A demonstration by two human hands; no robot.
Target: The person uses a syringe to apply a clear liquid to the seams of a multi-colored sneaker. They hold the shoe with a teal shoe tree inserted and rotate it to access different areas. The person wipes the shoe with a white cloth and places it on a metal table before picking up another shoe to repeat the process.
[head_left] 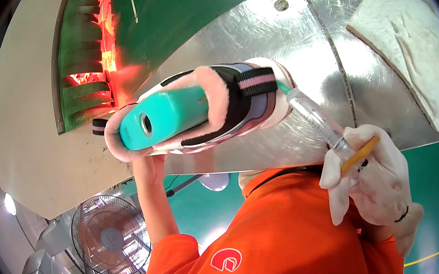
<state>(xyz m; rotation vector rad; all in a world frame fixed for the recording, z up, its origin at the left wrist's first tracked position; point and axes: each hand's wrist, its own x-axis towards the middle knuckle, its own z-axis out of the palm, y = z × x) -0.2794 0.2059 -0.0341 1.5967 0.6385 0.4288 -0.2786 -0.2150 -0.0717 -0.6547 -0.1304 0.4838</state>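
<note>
A shoe (217, 98) with pink fleece lining, black and lilac panels and striped pull tabs is tilted over the metal table. Inside its opening sits a teal shoe last (175, 114) with a round hole. Against the underside of the shoe, my left hand (153, 165) grips it, most fingers hidden. My right hand (373, 175), in a white glove, is closed around a clear syringe (318, 118). The syringe's teal tip (283, 88) meets the pale sole edge near the black-and-pink tab. A yellow-orange stick (359, 155) is also tucked between the gloved fingers.
Left of the shoe, red light glows beside a green slatted curtain (85, 49) over a beige surface (23, 85). A white padded sheet (411, 51) lies on the metal table (243, 36) at upper right. A fan (111, 237) stands below left.
</note>
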